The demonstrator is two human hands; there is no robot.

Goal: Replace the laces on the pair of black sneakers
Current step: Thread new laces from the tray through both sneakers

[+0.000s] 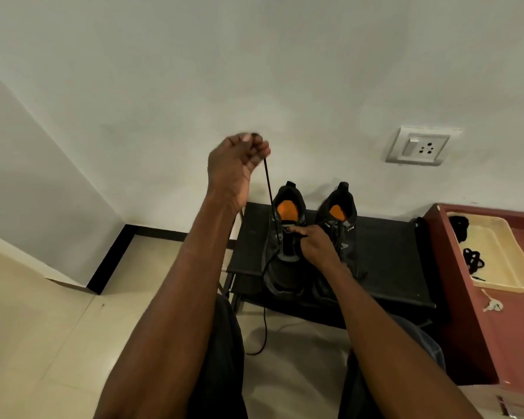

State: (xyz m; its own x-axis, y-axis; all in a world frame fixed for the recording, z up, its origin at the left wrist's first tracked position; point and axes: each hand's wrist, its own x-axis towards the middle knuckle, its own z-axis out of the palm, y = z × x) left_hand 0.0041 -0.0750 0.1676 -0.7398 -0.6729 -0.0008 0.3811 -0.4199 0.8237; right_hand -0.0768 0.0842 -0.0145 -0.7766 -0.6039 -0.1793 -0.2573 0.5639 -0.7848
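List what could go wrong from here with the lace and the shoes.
1. The left hand pulls the lace high and taut; its grip is near the tip, so it may slip free.
2. The pull could tip the left shoe off the stool if the right hand eases off.
3. The lace's loose end dangles to the floor and may snag.

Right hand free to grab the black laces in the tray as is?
Probably not yet. The right hand pinches at the left sneaker, so it is occupied. The path to the black laces in the tray looks unobstructed once it lets go.
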